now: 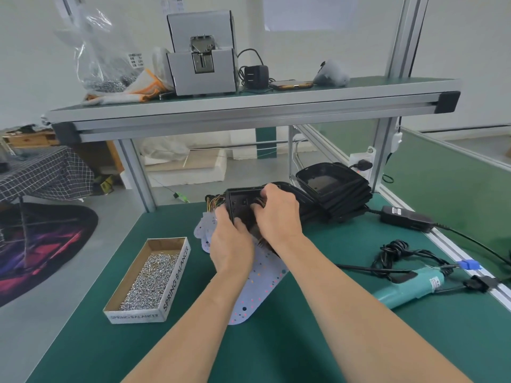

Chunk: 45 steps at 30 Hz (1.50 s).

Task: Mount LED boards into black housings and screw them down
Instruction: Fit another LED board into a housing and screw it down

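Note:
A black housing [241, 203] is tilted up above the green mat in the middle of the bench. My left hand [231, 246] grips its lower left edge. My right hand [276, 214] curls over its right side, with the fingers on a bundle of thin wires inside it. A white LED board [262, 283] with coloured dots lies flat under my wrists. More white boards [203, 228] with yellow and orange wires show to the left of the housing. A stack of black housings [331, 189] stands behind to the right.
A cardboard box [177, 272] of silver screws sits at the left. A teal electric screwdriver [409, 286] with a coiled black cable lies at the right, beside a black power adapter [406, 218]. A shelf [249, 106] overhead carries a grey screw feeder [201, 53].

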Motion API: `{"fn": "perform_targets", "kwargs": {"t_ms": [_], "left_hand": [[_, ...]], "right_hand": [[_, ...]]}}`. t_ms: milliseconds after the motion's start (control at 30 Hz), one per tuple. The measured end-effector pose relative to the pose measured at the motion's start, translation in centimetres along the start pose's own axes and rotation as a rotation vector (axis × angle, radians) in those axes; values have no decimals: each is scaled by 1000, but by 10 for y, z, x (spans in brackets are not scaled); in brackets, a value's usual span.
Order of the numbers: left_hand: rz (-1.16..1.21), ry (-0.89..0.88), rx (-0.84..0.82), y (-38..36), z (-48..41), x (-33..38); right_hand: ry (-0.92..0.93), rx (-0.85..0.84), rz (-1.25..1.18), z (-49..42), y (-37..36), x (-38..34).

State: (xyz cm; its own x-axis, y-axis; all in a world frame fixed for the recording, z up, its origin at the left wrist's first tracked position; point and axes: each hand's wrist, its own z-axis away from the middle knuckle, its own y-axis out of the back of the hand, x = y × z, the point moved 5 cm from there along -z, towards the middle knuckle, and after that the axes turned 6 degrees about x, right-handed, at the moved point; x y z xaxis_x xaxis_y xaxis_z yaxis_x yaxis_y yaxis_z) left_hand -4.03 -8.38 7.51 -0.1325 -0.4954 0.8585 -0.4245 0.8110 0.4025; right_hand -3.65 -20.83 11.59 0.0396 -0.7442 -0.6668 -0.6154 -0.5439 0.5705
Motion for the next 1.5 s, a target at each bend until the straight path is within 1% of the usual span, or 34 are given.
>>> {"fn": "perform_targets", "kwargs": {"t_ms": [133,200,367,500,533,567,667,733,867,967,1067,1333,1433,1500], "left_hand": [[161,35,-207,-8,-5,-2],[228,56,-317,-11,-7,-4],[364,60,-461,-13,-10,-5],[412,62,-524,-10,-13,-4],[414,73,-539,-9,-15,-6],[417,87,-556,-9,-17,-8],[399,89,-600,-9,-19,-12],[382,78,-606,-10,-18,-14],[356,80,-592,-11,-21,-19],[278,11,-579,-13,-21,-17],[221,-34,-574,-14,-20,-18],[229,-44,-551,-8,-21,-22],[235,-49,-559,-9,-20,-21],[251,-48,-578,-12,-16,-19]], "right_hand": [[35,-4,0,-2,4,8],[66,-24,49,-3,4,11],[141,-74,210,-3,6,13],[169,69,262,-7,17,15],[185,76,273,-8,17,15],[192,40,270,-10,15,16],[190,-167,217,-16,6,19],[196,-217,259,-16,2,19],[191,-185,278,-13,-4,17],[213,-153,321,-13,-8,18],[208,-177,345,-14,-11,20],[229,-208,338,-19,-9,20],[264,-169,369,-19,-7,19],[294,-125,431,-17,-7,20]]}}
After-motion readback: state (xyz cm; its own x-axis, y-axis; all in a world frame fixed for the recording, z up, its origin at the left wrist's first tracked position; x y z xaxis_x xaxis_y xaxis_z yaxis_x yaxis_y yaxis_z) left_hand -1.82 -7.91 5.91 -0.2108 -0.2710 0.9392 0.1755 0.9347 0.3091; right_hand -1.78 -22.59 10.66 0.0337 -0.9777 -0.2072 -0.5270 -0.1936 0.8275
